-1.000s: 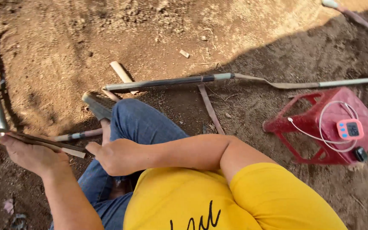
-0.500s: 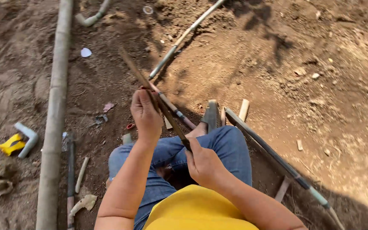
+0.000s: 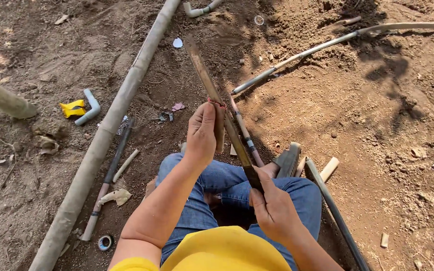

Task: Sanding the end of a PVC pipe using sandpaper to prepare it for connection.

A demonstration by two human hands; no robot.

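**Two hands closing on one long strip**

Two hands are working the same piece: my left hand [image 3: 203, 131] is wrapping its grip around the middle of a long, flat bamboo strip [image 3: 200, 65], while my right hand [image 3: 273, 207] is clenching the handle of a dark knife [image 3: 239, 145] whose blade is lying along the strip's right edge, touching it. A thin red band is showing on the strip just above the left fingers.

A second ago I was looking the other way, with the left arm stretched out to the side and both hands well apart near a red stool; now the view is facing a different patch of ground and the hands are sitting close together over my lap, blade and strip meeting. I am reading that as the cutting edge being set against the wood rather than merely being carried.

Around the grip, my knees in blue jeans [image 3: 227, 185] are framing the work, with a sandal [image 3: 288, 159] just beyond. Further out on the dirt ground [image 3: 388, 130] a thick bamboo pole [image 3: 111, 125] is running diagonally at left, a grey pipe elbow [image 3: 90, 108] and a yellow scrap [image 3: 72, 108] are lying beside it, and a slim pipe [image 3: 297, 55] is crossing the upper right.
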